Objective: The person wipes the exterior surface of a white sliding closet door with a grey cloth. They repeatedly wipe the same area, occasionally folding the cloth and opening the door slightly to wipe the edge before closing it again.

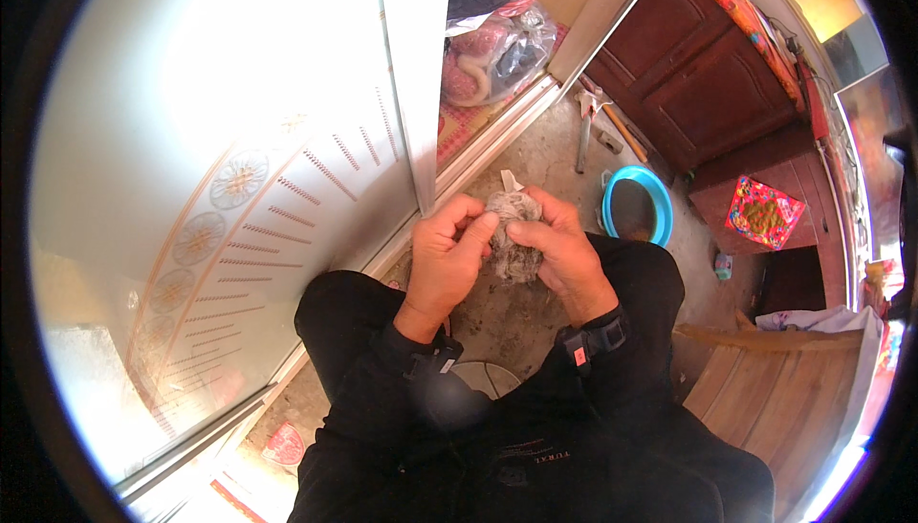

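A greyish, crumpled, fibrous bundle (518, 258), perhaps a rag or a wad of fibre, is held between both hands above the floor. My left hand (452, 247) pinches its left side with thumb and bent fingers. On the other side, my right hand (563, 243) grips the bundle, its thumb lying across the front. A small pale scrap (510, 180) sticks out just beyond the top of the bundle. The undersides of the fingers are hidden.
A blue basin (667, 211) of dark liquid stands beyond my right knee. Past it lie a hammer (584, 143), a metal block (609, 141) and a wooden handle (625, 132). Frosted sliding doors (287, 236) stand left, a dark red cabinet (717, 114) right, and a wooden surface (767, 408) lower right.
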Available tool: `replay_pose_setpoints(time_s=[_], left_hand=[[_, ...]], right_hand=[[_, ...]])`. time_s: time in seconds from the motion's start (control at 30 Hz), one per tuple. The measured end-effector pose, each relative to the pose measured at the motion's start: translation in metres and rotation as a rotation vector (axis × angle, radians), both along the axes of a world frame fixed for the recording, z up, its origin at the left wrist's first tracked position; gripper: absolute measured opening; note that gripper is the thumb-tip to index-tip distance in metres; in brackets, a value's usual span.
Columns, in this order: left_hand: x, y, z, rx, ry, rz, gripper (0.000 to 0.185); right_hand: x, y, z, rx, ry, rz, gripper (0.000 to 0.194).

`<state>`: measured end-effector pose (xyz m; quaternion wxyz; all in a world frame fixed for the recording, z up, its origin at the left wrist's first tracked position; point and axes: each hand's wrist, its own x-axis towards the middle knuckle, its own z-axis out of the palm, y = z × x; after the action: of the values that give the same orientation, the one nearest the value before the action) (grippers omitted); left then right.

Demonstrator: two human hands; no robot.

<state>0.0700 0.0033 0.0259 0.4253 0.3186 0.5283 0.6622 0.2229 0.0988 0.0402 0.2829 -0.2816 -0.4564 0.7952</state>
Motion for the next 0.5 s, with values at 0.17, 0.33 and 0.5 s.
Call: replay_pose_setpoints(time_s=[0.17,0.33,0.5], left_hand=[[-0.007,0.001,-0.003,-0.063,-0.272,-0.051,0.012],[-0.003,0.006,0.000,-0.055,-0.105,0.013,0.013],[-0.009,0.013,-0.006,-0.031,-0.121,0.012,0.018]], right_hand=[[0.007,0.002,0.002,-0.055,0.024,0.043,0.032],[0.003,-0.004,0.001,-0.003,-0.006,-0.060,0.038],[-0.003,-0.009,-0.002,0.194,-0.107,-0.040,0.032]])
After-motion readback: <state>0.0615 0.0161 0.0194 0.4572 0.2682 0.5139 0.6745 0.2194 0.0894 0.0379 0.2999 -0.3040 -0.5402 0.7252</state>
